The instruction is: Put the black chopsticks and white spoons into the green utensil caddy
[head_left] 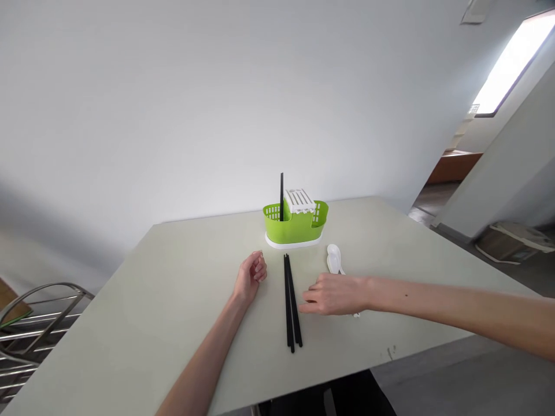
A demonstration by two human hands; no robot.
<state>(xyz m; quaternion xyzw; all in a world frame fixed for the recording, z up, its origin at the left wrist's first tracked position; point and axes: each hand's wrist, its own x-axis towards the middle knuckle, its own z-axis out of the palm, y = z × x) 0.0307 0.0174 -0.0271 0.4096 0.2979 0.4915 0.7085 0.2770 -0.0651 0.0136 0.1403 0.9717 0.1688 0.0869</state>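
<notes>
My left hand (252, 270) rests on the table left of the black chopsticks (291, 303), its fingers curled in and nothing visible in them. Several chopsticks lie side by side, pointing away from me. Just right of them hovers or rests my right hand (332, 294), palm down, fingers bent and a little apart; I see nothing held. White spoons (333, 257) lie partly hidden beneath that hand and wrist. Behind stands a green cutlery holder (292, 231) with a white base and a white slotted piece (300, 200) on top. Black chopsticks (281, 193) stand upright in its left compartment.
The pale table (195, 260) meets a white wall (208, 115) at its far edge. A metal rack-like frame (39, 329) is at the lower left. On the floor at right sits a greyish box-like object (514, 241). Dark marks (390, 352) show near the table's front edge.
</notes>
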